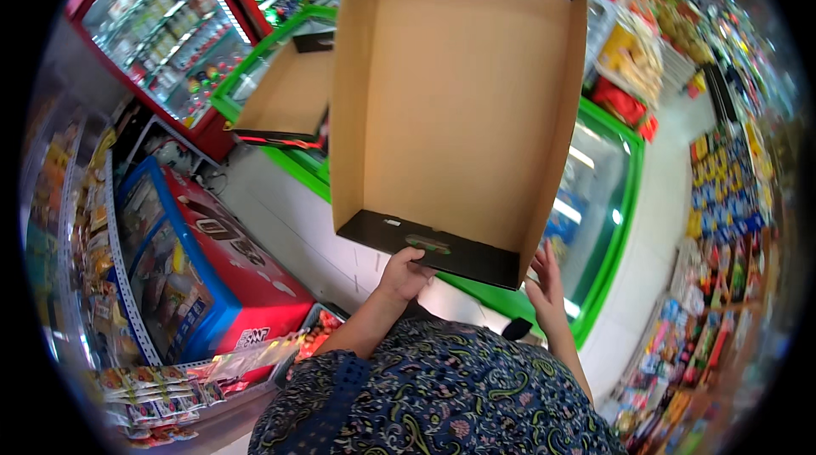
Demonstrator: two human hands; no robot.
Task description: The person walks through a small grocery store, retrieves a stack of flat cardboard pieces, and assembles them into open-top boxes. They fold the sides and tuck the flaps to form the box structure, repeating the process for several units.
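A large shallow cardboard box (463,106), bare brown inside with black end walls, is held up in front of me with its hollow side facing me. My left hand (405,275) grips its near black wall by the handle slot, thumb on top and the other fingers hidden below. Beside the box's near right corner is my right hand (546,281), fingers stretched out and apart, close against the side wall; whether it touches cannot be made out. A second brown box (287,91) with black ends lies on a green-framed chest freezer (625,191) behind the held one.
At the left stands a red and blue chest freezer (229,242) with packets showing through its glass. A red-framed drinks fridge (161,30) is at the far left. Packed snack shelves (727,187) line the right. Hanging packets (157,395) are at the near left.
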